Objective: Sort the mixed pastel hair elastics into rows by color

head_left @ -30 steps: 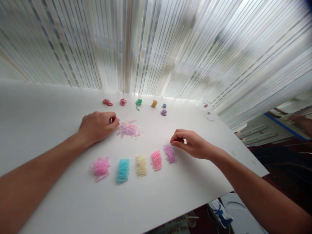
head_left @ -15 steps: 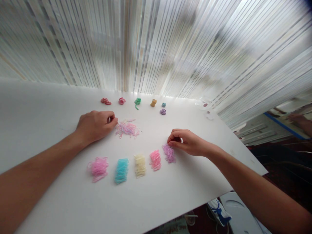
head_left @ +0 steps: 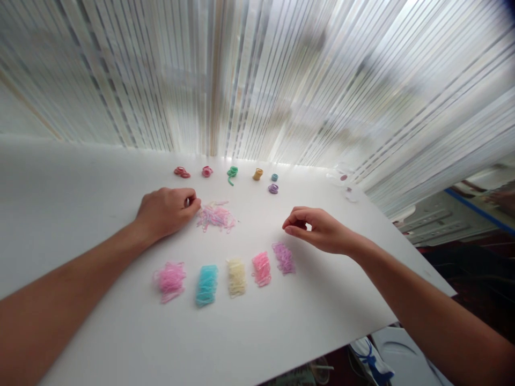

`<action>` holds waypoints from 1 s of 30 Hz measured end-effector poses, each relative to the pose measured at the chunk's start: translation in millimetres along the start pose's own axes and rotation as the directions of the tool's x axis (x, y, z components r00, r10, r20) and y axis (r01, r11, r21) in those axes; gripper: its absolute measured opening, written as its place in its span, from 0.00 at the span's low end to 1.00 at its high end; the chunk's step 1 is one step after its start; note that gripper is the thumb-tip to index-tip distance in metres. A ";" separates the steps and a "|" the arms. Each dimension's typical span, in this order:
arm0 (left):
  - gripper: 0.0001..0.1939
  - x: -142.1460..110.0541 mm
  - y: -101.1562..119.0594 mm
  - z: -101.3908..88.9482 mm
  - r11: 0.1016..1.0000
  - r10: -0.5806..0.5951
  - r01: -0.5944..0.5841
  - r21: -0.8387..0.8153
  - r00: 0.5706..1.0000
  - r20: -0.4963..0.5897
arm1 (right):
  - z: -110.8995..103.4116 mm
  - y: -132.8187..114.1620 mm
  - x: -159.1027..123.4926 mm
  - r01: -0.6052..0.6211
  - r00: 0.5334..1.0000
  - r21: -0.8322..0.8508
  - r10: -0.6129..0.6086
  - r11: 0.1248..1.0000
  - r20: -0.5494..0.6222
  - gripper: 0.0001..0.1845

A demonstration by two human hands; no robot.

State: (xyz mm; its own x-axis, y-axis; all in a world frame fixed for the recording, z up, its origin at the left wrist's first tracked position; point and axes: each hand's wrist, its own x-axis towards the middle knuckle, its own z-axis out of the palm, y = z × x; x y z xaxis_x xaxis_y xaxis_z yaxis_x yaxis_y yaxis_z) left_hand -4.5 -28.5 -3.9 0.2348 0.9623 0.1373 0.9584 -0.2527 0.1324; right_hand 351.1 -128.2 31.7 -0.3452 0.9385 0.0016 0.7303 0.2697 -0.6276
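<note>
On the white table [head_left: 120, 332], my left hand [head_left: 169, 212] rests at the left edge of a loose mixed pile of pale small elastic bands [head_left: 217, 216]. Its thumb and forefinger are pinched together; what they hold, if anything, is too small to make out. My right hand [head_left: 311, 228] hovers above and right of a purple heap of bands [head_left: 284, 259], fingers curled, thumb and fingertip slightly apart, nothing visible between them. Left of that heap lie sorted bands: coral pink [head_left: 262, 269], cream [head_left: 236, 278], turquoise [head_left: 207, 285] and light pink [head_left: 171, 281].
Along the back sit coiled bands: red [head_left: 182, 172], pink [head_left: 206, 171], green [head_left: 232, 172], yellow [head_left: 258, 174], blue [head_left: 274, 177] and purple [head_left: 273, 188]. A string curtain [head_left: 241, 80] hangs behind. Clear plastic pieces [head_left: 351, 195] lie at the right.
My right hand has lifted up and away from the purple heap, and its fingertips have loosened. My left hand stays by the mixed pile. The whole view has shifted slightly.
</note>
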 end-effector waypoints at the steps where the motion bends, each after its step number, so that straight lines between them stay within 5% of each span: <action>1: 0.21 -0.5 -0.1 0.0 1.000 0.002 -0.002 0.003 1.000 -0.002 | -0.8 -0.9 4.5 0.011 1.000 0.002 -0.011 1.000 -0.027 0.10; 8: 0.20 -3.3 -0.7 -0.8 1.000 0.013 -0.013 -0.015 1.000 -0.008 | 6.4 -8.9 66.9 0.056 0.991 0.056 -0.049 0.997 -0.122 0.13; 16: 0.19 -4.5 -1.7 0.1 0.999 0.030 -0.031 -0.041 0.999 -0.017 | 46.4 -13.1 146.4 0.114 0.988 0.136 -0.097 0.984 -0.124 0.13; 24: 0.18 -6.4 1.0 -0.9 0.999 0.005 -0.005 -0.046 1.000 -0.002 | 65.5 -2.2 145.7 0.273 0.961 0.141 -0.263 0.952 -0.086 0.10; 30: 0.17 -7.0 2.8 -2.9 0.999 -0.011 0.011 -0.053 1.000 0.001 | 65.7 -5.4 144.3 0.283 0.958 0.111 -0.275 0.953 -0.080 0.07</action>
State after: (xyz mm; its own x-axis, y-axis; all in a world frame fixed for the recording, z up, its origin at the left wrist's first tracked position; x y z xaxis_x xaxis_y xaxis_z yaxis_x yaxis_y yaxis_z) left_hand -3.9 -36.2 -1.6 0.2243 0.9652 0.1346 0.9510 -0.2470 0.1862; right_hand 258.7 -8.3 -15.9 -0.4848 0.8420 0.2365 0.5328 0.4988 -0.6837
